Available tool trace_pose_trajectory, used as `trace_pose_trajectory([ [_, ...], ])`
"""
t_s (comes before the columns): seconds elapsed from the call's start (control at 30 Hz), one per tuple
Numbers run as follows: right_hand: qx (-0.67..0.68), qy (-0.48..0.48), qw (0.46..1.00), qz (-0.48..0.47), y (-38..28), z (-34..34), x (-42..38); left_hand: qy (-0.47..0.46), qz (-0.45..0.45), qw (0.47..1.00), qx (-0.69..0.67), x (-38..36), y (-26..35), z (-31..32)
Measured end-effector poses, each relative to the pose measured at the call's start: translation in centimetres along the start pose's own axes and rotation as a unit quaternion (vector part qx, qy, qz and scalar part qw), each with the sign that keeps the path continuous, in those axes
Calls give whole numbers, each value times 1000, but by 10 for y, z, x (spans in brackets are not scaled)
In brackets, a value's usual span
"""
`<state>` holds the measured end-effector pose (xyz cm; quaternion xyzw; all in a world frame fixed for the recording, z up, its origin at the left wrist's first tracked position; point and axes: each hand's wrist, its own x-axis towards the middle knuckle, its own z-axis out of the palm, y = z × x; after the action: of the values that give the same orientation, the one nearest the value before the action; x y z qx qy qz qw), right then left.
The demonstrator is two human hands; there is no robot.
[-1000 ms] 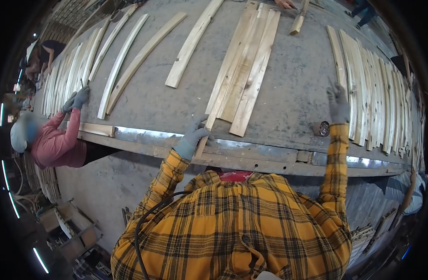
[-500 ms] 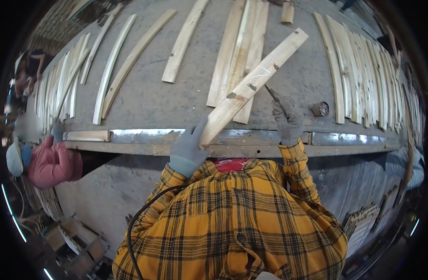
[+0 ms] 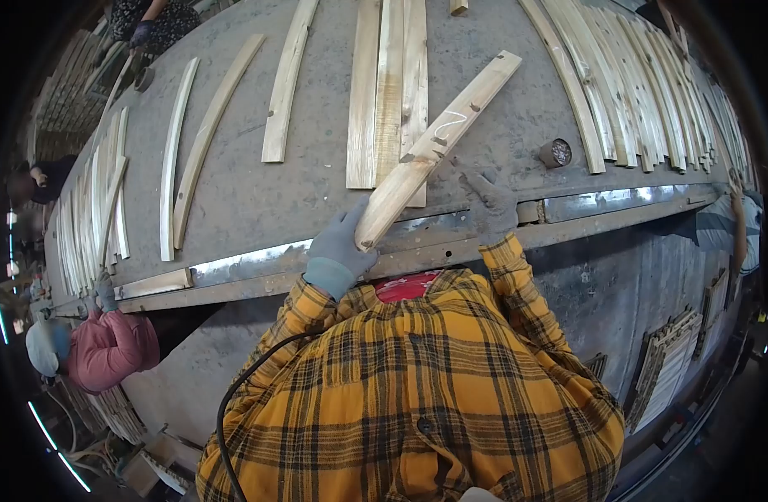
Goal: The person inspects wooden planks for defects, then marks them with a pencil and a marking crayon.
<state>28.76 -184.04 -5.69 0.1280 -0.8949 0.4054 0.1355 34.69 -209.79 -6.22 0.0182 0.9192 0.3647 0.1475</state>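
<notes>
My left hand (image 3: 340,248), in a grey glove, grips the near end of a pale wooden board (image 3: 434,149). The board slants up and away to the right, over other boards, with dark knots and a whitish curved mark on its face. My right hand (image 3: 489,205), gloved too, is beside the board's right edge, closed on a thin dark tool (image 3: 460,166) whose tip points toward the wood. Beneath the held board lie several long boards (image 3: 364,100) side by side. A small round pot (image 3: 556,153) with dark contents stands right of my right hand.
Many boards lie in rows at the right (image 3: 626,92) and left (image 3: 91,205) of the grey table (image 3: 317,180). A metal strip (image 3: 250,263) runs along its front edge. A person in a pink top (image 3: 116,351) stands at left; other people are at the far left and right.
The view has turned, so the table edge now slants. The held board stays in my left hand. My right hand keeps the tool close beside the board.
</notes>
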Motion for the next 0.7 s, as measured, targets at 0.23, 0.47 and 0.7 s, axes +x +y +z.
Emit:
trace_pose_trajectory([
  [0.23,-151,-13,988,-24,1,1,2,-7,-12,999,43,4,12,-10],
  [0.47,-267,-63,961,-40,-3,9,0,-14,-37,993,113,5,25,-21],
  [0.7,-281,-97,955,-12,-14,-1,-2,5,-18,990,137,5,21,-19],
])
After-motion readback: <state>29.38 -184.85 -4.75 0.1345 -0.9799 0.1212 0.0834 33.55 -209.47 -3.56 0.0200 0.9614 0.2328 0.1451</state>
